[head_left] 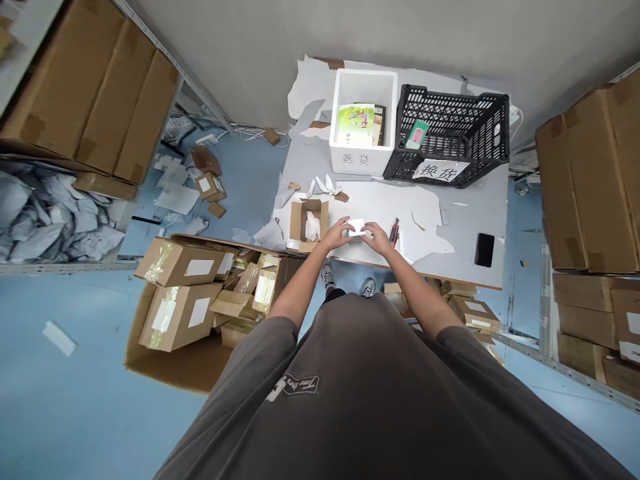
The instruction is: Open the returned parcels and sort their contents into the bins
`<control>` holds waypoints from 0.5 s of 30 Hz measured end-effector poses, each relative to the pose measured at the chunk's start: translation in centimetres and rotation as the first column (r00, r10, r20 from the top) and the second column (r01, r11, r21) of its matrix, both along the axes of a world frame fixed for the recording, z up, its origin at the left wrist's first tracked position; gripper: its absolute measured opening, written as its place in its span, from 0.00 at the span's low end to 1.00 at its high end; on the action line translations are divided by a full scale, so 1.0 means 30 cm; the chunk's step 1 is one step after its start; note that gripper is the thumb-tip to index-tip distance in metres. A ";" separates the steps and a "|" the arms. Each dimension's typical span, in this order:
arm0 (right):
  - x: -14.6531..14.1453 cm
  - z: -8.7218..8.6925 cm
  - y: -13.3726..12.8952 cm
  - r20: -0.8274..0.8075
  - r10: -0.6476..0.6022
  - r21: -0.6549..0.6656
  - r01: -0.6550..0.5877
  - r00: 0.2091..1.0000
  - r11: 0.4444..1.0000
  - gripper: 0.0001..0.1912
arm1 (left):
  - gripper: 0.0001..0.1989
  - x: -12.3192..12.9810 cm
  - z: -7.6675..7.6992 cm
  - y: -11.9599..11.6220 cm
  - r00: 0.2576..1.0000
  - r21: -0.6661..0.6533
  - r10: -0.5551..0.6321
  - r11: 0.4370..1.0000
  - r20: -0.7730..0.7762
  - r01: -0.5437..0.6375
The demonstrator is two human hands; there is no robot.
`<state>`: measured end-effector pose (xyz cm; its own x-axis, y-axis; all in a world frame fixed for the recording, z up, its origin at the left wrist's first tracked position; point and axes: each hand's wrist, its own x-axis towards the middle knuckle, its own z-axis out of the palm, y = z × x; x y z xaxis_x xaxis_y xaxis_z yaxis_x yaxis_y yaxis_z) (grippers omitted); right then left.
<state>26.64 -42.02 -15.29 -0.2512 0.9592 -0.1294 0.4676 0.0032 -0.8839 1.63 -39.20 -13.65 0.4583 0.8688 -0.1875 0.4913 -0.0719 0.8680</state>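
Close to the table's front edge, a small white box [356,227] sits between my two hands. My left hand [336,235] grips its left side, fingers curled against it. On the opposite side my right hand [377,237] has its fingertips closed on the box too. Just left of my left hand stands an opened cardboard box [295,227] with crumpled white paper [313,227] inside. A red and black utility knife [395,233] lies right of my right hand.
A white bin [357,162] holding booklets and a black plastic crate [450,143] stand at the table's back. A phone [484,250] lies at the right. Torn paper covers parts of the table [463,253]. A large carton of boxes [183,370] is on the floor at left.
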 end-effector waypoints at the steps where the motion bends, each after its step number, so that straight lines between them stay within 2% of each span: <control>1: 0.006 -0.009 -0.001 -0.018 -0.009 -0.026 0.009 1.000 1.000 0.15 | 0.17 0.002 -0.005 -0.016 1.000 -0.008 0.012 1.000 0.010 -0.012; 5: 0.028 -0.070 0.012 -0.130 -0.164 -0.192 0.138 0.978 0.972 0.34 | 0.36 0.043 -0.060 -0.078 0.961 -0.124 0.245 0.965 0.125 -0.230; 8: 0.021 -0.140 0.038 -0.150 -0.191 -0.308 0.138 0.970 0.941 0.46 | 0.48 0.082 -0.124 -0.090 0.925 -0.218 0.354 0.922 0.134 -0.321; 12: -0.026 -0.232 0.069 -0.204 -0.183 -0.395 0.090 0.962 0.914 0.50 | 0.51 0.098 -0.220 -0.060 0.908 -0.195 0.402 0.906 0.117 -0.375; 15: -0.067 -0.275 0.080 -0.260 -0.260 -0.406 0.140 0.930 0.903 0.49 | 0.48 0.096 -0.296 -0.047 0.881 -0.283 0.450 0.872 0.145 -0.399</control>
